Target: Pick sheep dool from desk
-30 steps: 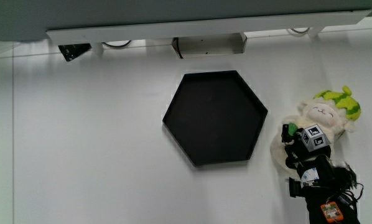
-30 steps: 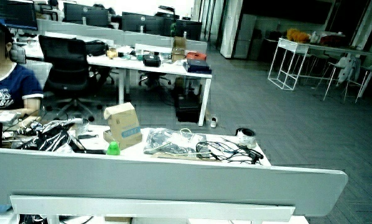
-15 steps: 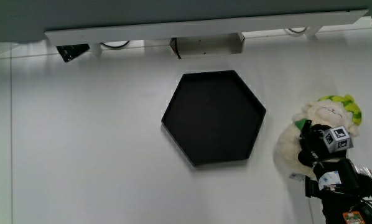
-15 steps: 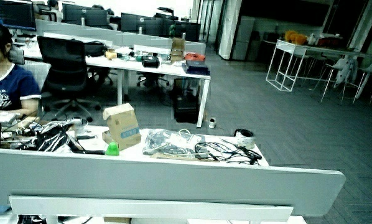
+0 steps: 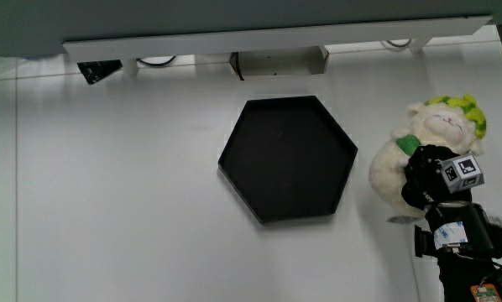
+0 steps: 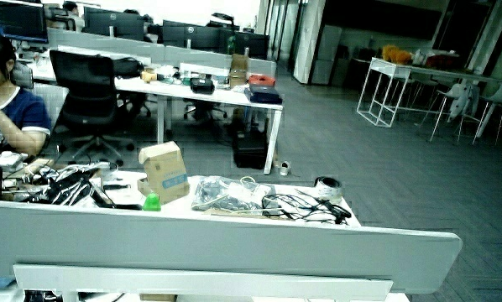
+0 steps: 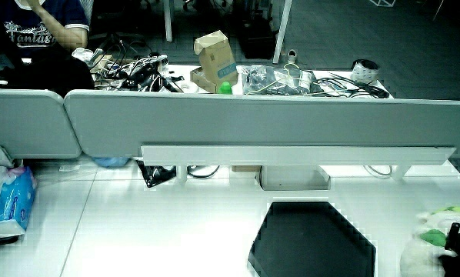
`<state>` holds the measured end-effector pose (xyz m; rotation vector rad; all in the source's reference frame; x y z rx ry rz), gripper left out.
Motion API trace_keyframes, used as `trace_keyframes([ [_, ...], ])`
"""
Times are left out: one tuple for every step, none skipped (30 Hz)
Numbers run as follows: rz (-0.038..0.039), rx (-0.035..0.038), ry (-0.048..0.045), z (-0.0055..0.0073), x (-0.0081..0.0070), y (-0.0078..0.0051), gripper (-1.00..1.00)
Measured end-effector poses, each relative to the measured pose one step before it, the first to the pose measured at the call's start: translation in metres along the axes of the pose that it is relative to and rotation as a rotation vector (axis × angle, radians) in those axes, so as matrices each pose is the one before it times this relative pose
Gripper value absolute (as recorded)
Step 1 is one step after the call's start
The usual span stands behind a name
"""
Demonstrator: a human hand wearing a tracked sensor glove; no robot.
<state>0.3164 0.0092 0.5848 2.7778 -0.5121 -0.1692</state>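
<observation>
The sheep doll [image 5: 395, 170] is white and plush, with a green and yellow cap on its head [image 5: 445, 122]. It is beside the black hexagonal tray [image 5: 289, 159], at the table's edge. The gloved hand [image 5: 426, 178] is shut on the doll's body, and the patterned cube [image 5: 463, 170] shows on its back. The forearm [image 5: 465, 243] runs from the hand toward the person. In a side view the doll [image 7: 434, 238] and a bit of the glove [image 7: 455, 248] show beside the tray [image 7: 315, 238]. A side view shows only the partition [image 6: 234, 243] and the office.
A white rail [image 5: 276, 38] runs along the low partition, with a white box [image 5: 280, 60] and a small black device [image 5: 100, 69] under it. A blue and white packet [image 7: 3, 204] lies at the table's edge.
The hand has closed around the doll's body and carried it farther from the person, toward the partition. The tray has stayed in place.
</observation>
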Motion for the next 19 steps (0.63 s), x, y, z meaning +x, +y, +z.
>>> trace_keyframes([
  [0.00114,0.00004,-0.01356,0.00097,-0.00119,0.00229,1.0],
  [0.00712,0.00295,-0.00232,0.0021,-0.0018,0.00256,1.0],
  [0.01123,0.02003,0.00637,0.00586,-0.00366,0.00195,1.0],
  [0.00322,-0.01274,-0.0093,0.00078,-0.00181,0.00272,1.0],
  [0.00185,0.00033,-0.00534,0.00223,-0.00278,0.00276,1.0],
  [0.01427,0.00438,0.01288,0.00506,-0.00427,0.00251,1.0],
  [0.00927,0.00402,-0.00171,0.00139,-0.00328,0.00312,1.0],
  [0.00614,-0.00716,0.00132,0.0028,-0.00395,0.00336,1.0],
  [0.00614,-0.00716,0.00132,0.00282,-0.00394,0.00336,1.0],
  [0.00614,-0.00716,0.00132,0.00284,-0.00392,0.00337,1.0],
  [0.02031,0.02197,0.02624,0.00193,-0.00423,0.00361,1.0],
  [-0.00294,-0.01718,-0.00585,0.00309,-0.00501,0.0033,1.0],
  [0.01439,0.00595,0.01895,0.00234,-0.00485,0.00328,1.0],
  [0.01439,0.00595,0.01895,0.00223,-0.00484,0.00336,1.0],
  [0.01002,-0.00548,-0.00774,0.00251,-0.00503,0.00309,1.0],
  [0.01993,0.01775,0.02781,0.00077,-0.0044,0.00296,1.0],
  [0.00073,-0.02048,-0.01414,0.00022,-0.00444,0.00322,1.0],
  [0.00571,-0.01443,0.00334,0.0015,-0.00504,0.00344,1.0],
  [0.00621,-0.01158,0.0096,0.00181,-0.00488,0.00358,1.0],
])
